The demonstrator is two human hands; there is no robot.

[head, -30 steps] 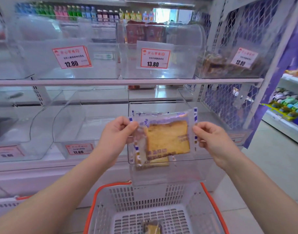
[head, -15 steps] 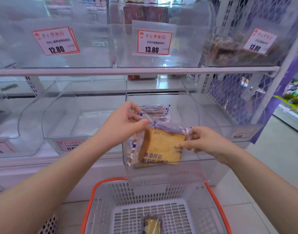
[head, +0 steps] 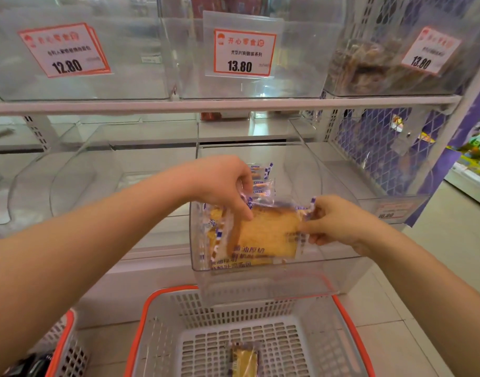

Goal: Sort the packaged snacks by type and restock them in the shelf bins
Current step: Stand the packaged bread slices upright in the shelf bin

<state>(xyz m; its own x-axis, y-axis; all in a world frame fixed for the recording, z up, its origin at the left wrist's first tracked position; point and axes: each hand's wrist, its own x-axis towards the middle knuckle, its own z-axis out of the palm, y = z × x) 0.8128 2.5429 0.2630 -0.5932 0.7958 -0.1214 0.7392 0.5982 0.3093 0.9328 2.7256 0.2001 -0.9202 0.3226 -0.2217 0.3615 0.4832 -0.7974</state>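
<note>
Inside the clear plastic shelf bin [head: 260,273] on the lower shelf, both hands hold a clear-wrapped golden toast slice packet [head: 263,235], tilted over more such packets. Left hand [head: 222,183] pinches its top left edge, right hand [head: 334,221] pinches the right edge. Below, a white plastic basket with orange rim [head: 162,303] holds one small yellow snack packet [head: 244,360].

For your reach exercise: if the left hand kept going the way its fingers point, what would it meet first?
The left hand points down into the bin; it would likely press the bread packet it already touches.
</note>
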